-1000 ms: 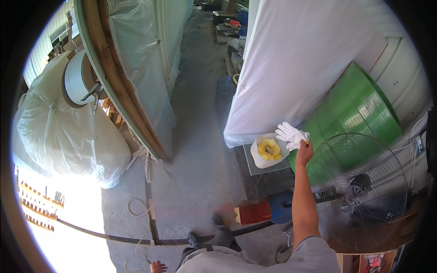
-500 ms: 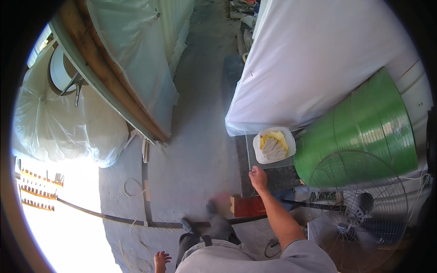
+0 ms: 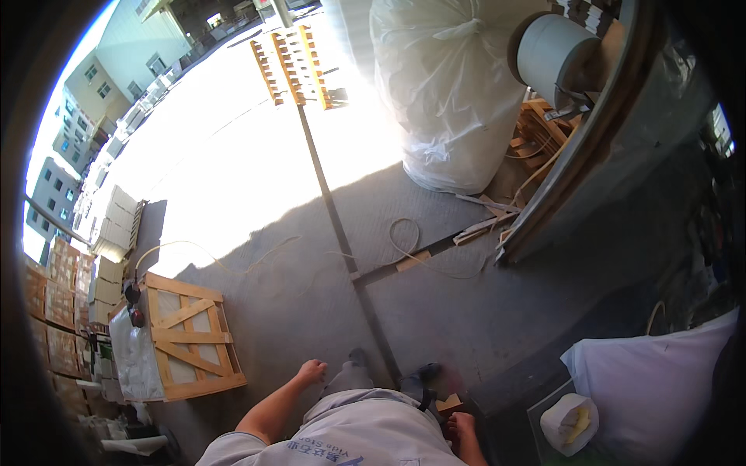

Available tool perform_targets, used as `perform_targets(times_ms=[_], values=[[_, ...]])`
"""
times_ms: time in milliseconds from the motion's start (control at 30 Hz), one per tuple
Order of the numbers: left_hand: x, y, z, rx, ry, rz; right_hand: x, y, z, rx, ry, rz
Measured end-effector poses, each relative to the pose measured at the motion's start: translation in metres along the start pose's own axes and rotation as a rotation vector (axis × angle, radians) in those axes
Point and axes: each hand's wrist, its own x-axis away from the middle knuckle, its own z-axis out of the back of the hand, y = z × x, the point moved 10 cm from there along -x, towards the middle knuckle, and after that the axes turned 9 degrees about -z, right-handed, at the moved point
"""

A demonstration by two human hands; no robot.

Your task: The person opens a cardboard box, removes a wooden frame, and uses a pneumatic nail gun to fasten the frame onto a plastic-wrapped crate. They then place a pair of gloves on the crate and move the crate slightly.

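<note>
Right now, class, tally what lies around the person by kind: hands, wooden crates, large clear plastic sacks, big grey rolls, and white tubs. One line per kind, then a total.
Hands: 2, left hand and right hand, both empty
Wooden crate: 1
Large clear plastic sack: 1
Big grey roll: 1
White tub with yellow contents: 1
Total: 6

Ahead of me a big white sack (image 3: 454,93) stands on the concrete floor (image 3: 311,303), with a grey spool (image 3: 548,54) just beside it. A metal rail (image 3: 342,233) runs across the floor. To my left lies a wooden crate (image 3: 190,338), with stacked cartons (image 3: 109,248) beyond. Wooden pallets (image 3: 291,66) stand in sunlight.
</note>
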Motion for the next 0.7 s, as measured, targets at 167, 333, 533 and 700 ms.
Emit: perform_targets(times_ms=[167, 333, 533, 700], values=[[0.005, -0.084, 0.026, 0.045, 0.060, 0.060, -0.002, -0.079, -0.012, 0.105, 0.099, 0.073], [0.015, -0.150, 0.073, 0.145, 0.171, 0.145, 0.007, -0.164, -0.093, 0.130, 0.045, 0.255], [0.025, -0.223, 0.149, 0.277, 0.301, 0.174, 0.027, -0.194, -0.232, 0.360, -0.085, 0.366], [0.045, -0.285, 0.187, 0.470, 0.418, 0.309, 0.042, -0.180, -0.322, 0.640, -0.090, 0.326]])
